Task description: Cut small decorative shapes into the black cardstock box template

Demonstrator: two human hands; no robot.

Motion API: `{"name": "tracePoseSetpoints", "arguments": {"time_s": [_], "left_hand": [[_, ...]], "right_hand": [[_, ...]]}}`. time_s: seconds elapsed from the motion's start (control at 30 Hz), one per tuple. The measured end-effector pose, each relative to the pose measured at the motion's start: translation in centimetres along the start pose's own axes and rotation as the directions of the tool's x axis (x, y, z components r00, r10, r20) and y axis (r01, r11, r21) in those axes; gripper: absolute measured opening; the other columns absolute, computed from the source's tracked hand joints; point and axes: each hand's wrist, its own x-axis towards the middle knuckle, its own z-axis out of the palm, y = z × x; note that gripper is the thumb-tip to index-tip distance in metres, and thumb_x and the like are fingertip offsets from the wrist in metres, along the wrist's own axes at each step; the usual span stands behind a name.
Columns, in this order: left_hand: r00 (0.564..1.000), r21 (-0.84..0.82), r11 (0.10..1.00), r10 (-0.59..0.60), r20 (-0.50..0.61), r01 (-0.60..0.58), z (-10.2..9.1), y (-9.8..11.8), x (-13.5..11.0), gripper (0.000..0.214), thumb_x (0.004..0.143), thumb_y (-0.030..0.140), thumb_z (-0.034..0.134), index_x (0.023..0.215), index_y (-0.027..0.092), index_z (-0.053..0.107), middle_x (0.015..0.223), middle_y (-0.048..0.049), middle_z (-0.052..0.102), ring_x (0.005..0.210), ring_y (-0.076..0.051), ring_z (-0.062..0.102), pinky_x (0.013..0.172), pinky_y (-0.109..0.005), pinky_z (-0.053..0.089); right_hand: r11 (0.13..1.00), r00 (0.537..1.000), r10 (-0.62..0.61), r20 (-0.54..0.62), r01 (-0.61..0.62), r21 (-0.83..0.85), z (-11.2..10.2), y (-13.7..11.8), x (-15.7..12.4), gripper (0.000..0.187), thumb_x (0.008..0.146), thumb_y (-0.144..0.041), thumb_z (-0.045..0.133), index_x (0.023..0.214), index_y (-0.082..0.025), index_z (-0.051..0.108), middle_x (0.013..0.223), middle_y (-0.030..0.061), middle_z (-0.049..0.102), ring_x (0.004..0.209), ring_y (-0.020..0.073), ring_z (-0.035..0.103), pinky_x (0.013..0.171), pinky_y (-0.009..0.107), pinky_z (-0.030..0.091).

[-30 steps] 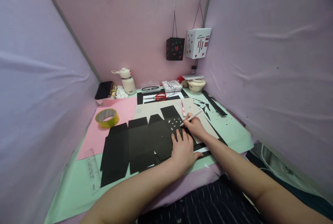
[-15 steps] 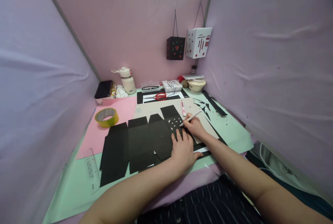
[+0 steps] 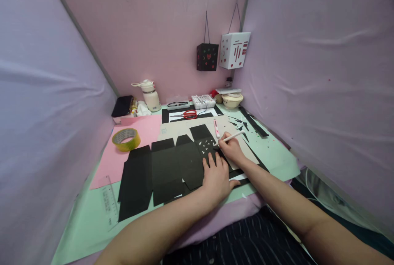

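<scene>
A black card sheet with folded panels and tabs lies across the table. Its right panel carries a cluster of small cut-out shapes. My left hand rests flat on that panel, fingers spread, just below the cut-outs. In my right hand is a slim white pen-shaped tool, pinched near its lower end. Its tip is at the right side of the cut-outs; whether it touches the card I cannot tell. Under the card's upper part is a beige board. A pink and white utility knife lies beyond my right hand.
Yellow tape sits on pink paper, near a clear ruler. Red-handled scissors, a marker box and a bottle are at the back. Black scraps lie right. Two paper lanterns, black and white, hang above.
My right hand has shifted slightly, and the white tool's tip has moved a little up and right, its shaft leaning lower. My left hand stays in place on the card.
</scene>
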Motion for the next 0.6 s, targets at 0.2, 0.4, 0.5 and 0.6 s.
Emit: {"name": "tracePoseSetpoints", "arguments": {"time_s": [0.2,0.4,0.5,0.6], "left_hand": [[0.999,-0.059,0.998,-0.010,-0.040,0.007,-0.2,-0.1,-0.2,0.085,0.076,0.067,0.055,0.134,0.005,0.046,0.142,-0.0243,0.039,0.132,-0.045,0.028,0.106,-0.061,0.021],[0.970,-0.518,0.842,0.026,-0.241,-0.151,-1.6,-0.7,-0.5,0.061,0.082,0.055,0.056,0.126,0.015,0.044,0.130,-0.0176,0.051,0.120,-0.032,0.046,0.099,-0.050,0.035],[0.993,-0.888,0.454,-0.051,-0.109,-0.074,-1.5,-0.8,-0.1,0.039,0.089,0.049,0.047,0.112,0.018,0.045,0.100,-0.0091,0.063,0.080,-0.019,0.061,0.071,-0.034,0.048],[0.996,-0.998,0.045,-0.068,0.048,0.052,-0.9,-0.8,0.7,0.031,0.091,0.051,0.041,0.095,0.020,0.039,0.071,0.0005,0.060,0.049,-0.011,0.053,0.048,-0.023,0.039]], "right_hand": [[0.982,0.985,-0.112,-0.132,0.130,0.136,-0.6,-1.0,-0.2,0.011,0.087,-0.032,0.049,0.089,-0.022,0.054,0.081,0.0006,0.059,0.075,0.0160,0.058,0.070,0.029,0.046],[0.972,0.966,-0.235,-0.112,0.233,-0.031,-1.5,-1.0,-0.1,0.016,0.087,-0.029,0.051,0.100,-0.022,0.060,0.092,0.0049,0.066,0.086,0.0196,0.063,0.079,0.034,0.050],[0.895,0.901,-0.434,-0.004,0.430,-0.120,-2.1,-1.3,-0.5,0.028,0.087,-0.021,0.050,0.113,-0.024,0.059,0.107,0.0070,0.066,0.100,0.0215,0.061,0.085,0.038,0.050],[0.805,0.817,-0.564,0.122,0.576,-0.141,-2.4,-1.8,-1.0,0.037,0.088,-0.015,0.044,0.122,-0.026,0.056,0.117,0.0079,0.063,0.109,0.0210,0.058,0.091,0.039,0.048]]}}
